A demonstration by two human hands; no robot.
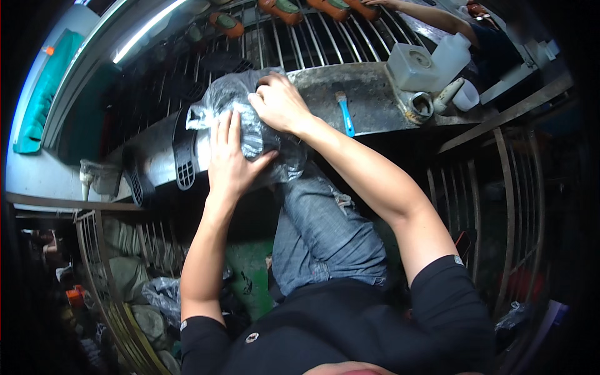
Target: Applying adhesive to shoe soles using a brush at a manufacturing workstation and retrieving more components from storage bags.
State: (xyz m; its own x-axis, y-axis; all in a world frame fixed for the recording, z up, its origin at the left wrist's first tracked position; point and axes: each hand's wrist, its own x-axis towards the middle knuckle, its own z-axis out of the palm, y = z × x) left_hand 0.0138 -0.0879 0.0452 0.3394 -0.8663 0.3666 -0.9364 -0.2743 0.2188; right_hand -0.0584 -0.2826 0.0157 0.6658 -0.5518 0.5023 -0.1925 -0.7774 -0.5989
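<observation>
A crinkled clear plastic bag (251, 139) lies bunched at the near edge of the workbench, partly over my lap. What it contains, if anything, cannot be made out. My left hand (230, 159) rests on its near left side, fingers stretched out and thumb spread to the right. At the bag's upper right, my right hand (280, 103) has its fingers curled into the plastic, closed on it. Just left of my left hand, a black shoe sole (185, 156) with a grid-patterned heel leans over the bench edge. Another black sole (139, 178) sits farther left.
A blue-handled brush (347, 115) lies on the metal bench (375, 87). At right stand a square translucent container (412, 67), a white bottle (452, 59) and a small pot (421, 107). Brown shoes (281, 11) line the far metal rack, where another person's arm (431, 17) reaches in.
</observation>
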